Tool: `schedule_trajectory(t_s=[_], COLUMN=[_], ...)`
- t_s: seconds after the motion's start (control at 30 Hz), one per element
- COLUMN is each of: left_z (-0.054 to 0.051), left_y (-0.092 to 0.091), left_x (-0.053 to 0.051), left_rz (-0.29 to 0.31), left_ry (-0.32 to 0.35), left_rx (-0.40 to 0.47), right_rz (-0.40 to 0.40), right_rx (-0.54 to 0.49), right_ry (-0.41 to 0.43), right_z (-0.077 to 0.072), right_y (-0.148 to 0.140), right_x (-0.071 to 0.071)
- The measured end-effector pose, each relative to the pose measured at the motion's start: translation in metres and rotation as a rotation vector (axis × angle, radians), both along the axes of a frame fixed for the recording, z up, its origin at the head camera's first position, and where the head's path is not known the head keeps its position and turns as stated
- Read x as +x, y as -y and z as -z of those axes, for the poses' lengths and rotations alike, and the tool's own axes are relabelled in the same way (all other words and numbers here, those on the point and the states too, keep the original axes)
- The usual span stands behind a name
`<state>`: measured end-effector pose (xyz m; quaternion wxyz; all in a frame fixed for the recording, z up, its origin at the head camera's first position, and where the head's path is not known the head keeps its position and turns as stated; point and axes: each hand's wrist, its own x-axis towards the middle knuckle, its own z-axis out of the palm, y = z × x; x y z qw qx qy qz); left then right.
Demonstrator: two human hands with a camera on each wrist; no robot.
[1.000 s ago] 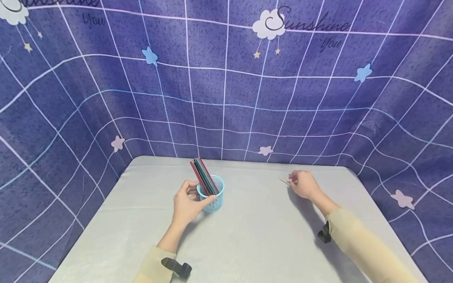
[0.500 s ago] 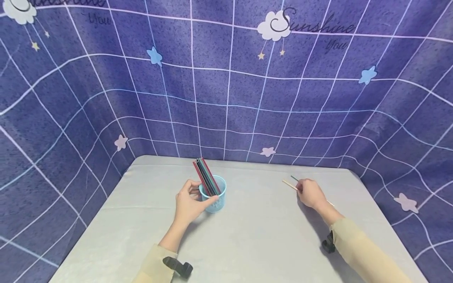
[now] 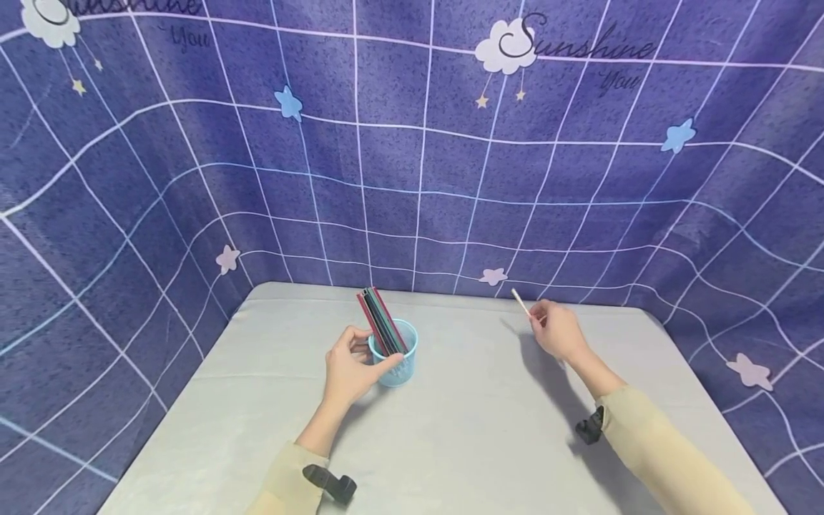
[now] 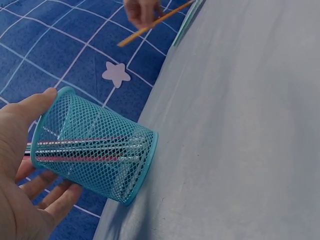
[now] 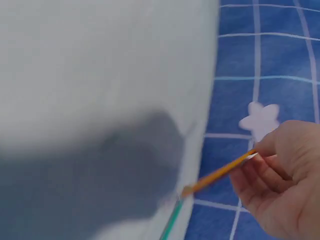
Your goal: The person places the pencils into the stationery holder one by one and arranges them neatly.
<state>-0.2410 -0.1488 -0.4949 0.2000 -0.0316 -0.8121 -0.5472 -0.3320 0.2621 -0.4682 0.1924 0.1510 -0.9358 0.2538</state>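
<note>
A light-blue mesh pen holder (image 3: 400, 372) stands on the table, with several red, black and green pencils (image 3: 381, 322) leaning in it. My left hand (image 3: 350, 368) grips it near the rim; in the left wrist view the thumb lies on one side and the fingers on the other. Over at the right, my right hand (image 3: 558, 332) pinches a yellow pencil (image 5: 220, 173) near one end, raised above the table. Below it, a green pencil (image 5: 171, 220) lies on the table by the edge; the right hand hides it in the head view.
The table (image 3: 463, 429) wears a pale grey cloth. A blue-purple grid-patterned curtain (image 3: 450, 172) hangs behind it and along both sides, close to the table's far edge.
My right hand has lifted the yellow pencil off the table, its free end now pointing up toward the back. The left hand keeps its grip on the pen holder.
</note>
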Motion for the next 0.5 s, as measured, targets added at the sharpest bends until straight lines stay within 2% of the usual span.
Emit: schedule_trajectory(t_s=[0.23,0.5], left_z=[0.002,0.001], left_y=[-0.001,-0.001], left_x=[-0.001,-0.001], left_rz=[-0.008,-0.006], left_ry=[0.007,0.013], left_rx=[-0.008,-0.009], right_rz=[-0.008,-0.081], right_rx=[-0.206,-0.323], right_ry=[0.015,0.002], right_z=[-0.032,-0.061], right_y=[0.033,0.062], right_x=[0.005,0.01])
